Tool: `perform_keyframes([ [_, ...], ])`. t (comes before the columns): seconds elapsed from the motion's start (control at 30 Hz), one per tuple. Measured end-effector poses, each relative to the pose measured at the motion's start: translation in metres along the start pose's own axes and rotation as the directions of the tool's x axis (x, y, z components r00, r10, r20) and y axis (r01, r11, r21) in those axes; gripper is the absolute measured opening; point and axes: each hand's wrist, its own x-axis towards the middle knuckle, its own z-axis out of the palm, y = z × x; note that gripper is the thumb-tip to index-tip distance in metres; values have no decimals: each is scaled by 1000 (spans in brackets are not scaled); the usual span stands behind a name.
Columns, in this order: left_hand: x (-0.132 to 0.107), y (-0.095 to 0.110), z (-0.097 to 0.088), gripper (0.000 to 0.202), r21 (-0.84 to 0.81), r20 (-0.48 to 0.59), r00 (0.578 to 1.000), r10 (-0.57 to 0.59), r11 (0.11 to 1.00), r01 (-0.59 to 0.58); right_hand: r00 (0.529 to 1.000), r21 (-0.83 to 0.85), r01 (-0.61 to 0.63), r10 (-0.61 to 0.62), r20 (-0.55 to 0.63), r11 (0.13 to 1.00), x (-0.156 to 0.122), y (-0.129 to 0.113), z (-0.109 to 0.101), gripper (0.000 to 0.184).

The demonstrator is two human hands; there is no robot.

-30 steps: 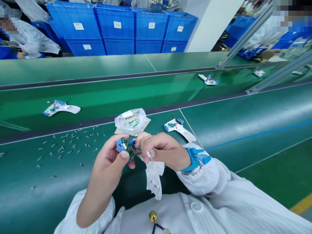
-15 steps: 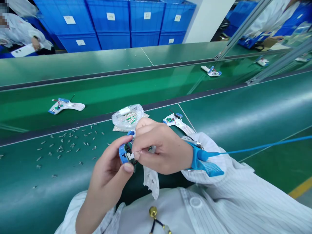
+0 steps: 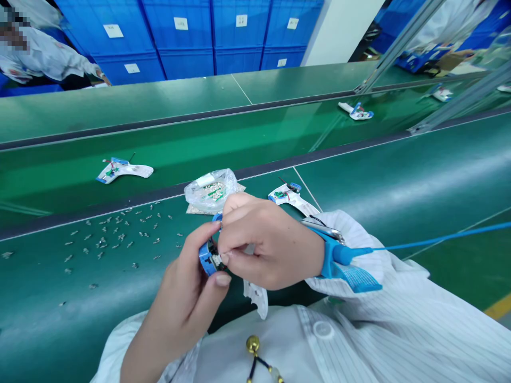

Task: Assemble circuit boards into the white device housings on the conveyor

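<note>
My left hand point(image 3: 181, 290) grips a blue plastic housing point(image 3: 206, 259) between thumb and fingers, with part of a dark circuit board showing inside it. My right hand point(image 3: 271, 242) is closed in a pinch at the board, its thumb and fingertip on a small white plug connector point(image 3: 217, 260). Below the hands hangs a white curved plastic shell point(image 3: 256, 299), mostly hidden by the right hand; how it joins the housing cannot be seen. A blue wrist strap point(image 3: 339, 260) with a cord circles my right wrist.
Small metal parts point(image 3: 102, 243) lie scattered on the green bench at left. A clear plastic bag point(image 3: 211, 191) of small pieces sits ahead, beside another white shell point(image 3: 293, 199). White shells point(image 3: 125, 169) lie on the green conveyor point(image 3: 223, 130). Blue crates point(image 3: 179, 40) and co-workers stand beyond.
The shells on the conveyor have shifted right. My hands have moved slightly right with the housing, still pinching at the connector. The co-worker at far left has moved an arm.
</note>
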Motion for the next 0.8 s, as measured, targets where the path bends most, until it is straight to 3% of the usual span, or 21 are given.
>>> perform_keyframes([
  [0.1,-2,8,4,48,221,-54,998,-33,974,45,999,-41,-30,31,24,999,0,-4,1,25],
  [0.27,0,20,16,38,505,-222,975,-20,853,133,997,-87,-71,73,24,994,-3,-8,0,25],
  [0.43,3,18,19,38,528,-168,986,-24,842,110,997,-29,-72,72,-7,997,-7,-1,4,25],
  [0.53,3,16,18,37,474,-167,980,-106,863,174,986,37,-159,161,-42,987,-9,3,9,25],
  [0.6,4,14,20,37,490,-204,969,-142,842,227,950,114,-279,291,-111,953,-10,3,15,23],
  [0.7,6,14,24,38,559,-274,949,-154,778,288,852,263,-436,489,-186,861,-10,1,23,18],
  [0.8,8,14,28,38,634,-327,933,-153,697,336,808,320,-477,552,-208,819,-11,-4,31,19],
])
